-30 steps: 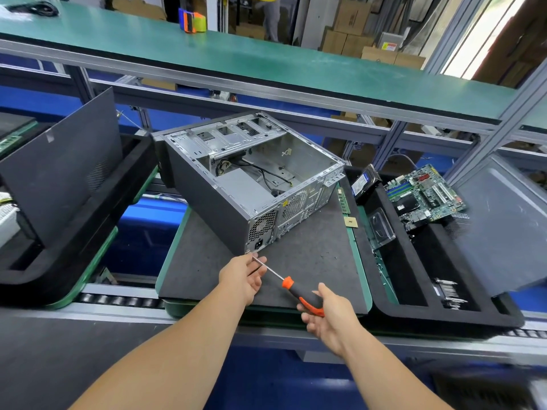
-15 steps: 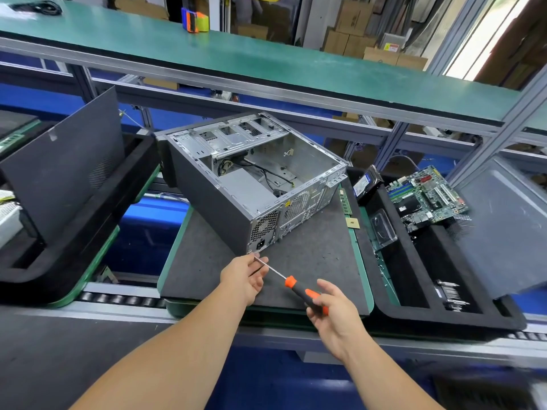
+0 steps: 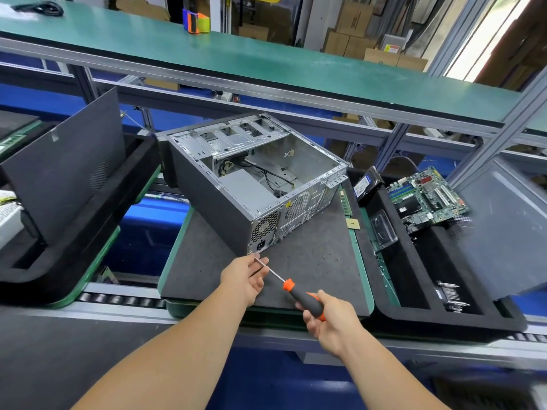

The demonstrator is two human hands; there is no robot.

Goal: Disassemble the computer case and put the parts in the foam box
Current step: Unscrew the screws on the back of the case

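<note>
The open grey computer case [image 3: 207, 199] lies on its side on a dark mat [image 3: 310, 261], its rear corner with the power supply grille [image 3: 264, 229] facing me. My right hand [image 3: 334, 321] grips the orange-and-black handle of a screwdriver [image 3: 302, 297]. Its tip sits at the case's lower rear corner. My left hand [image 3: 242, 279] pinches the metal shaft close to the tip. The black foam box [image 3: 414, 276] stands to the right and holds a green motherboard [image 3: 426, 196], a hard drive [image 3: 365, 186] and a heatsink [image 3: 448, 294].
A grey side panel [image 3: 509, 229] leans on the foam box's right side. Another foam tray with a dark panel [image 3: 62, 179] stands at the left. A small chip [image 3: 353, 224] and a memory stick [image 3: 345, 202] lie at the mat's right edge. A green shelf [image 3: 266, 60] runs overhead.
Both hands and the screwdriver stay at the case's rear corner. My right hand has shifted slightly on the handle.
</note>
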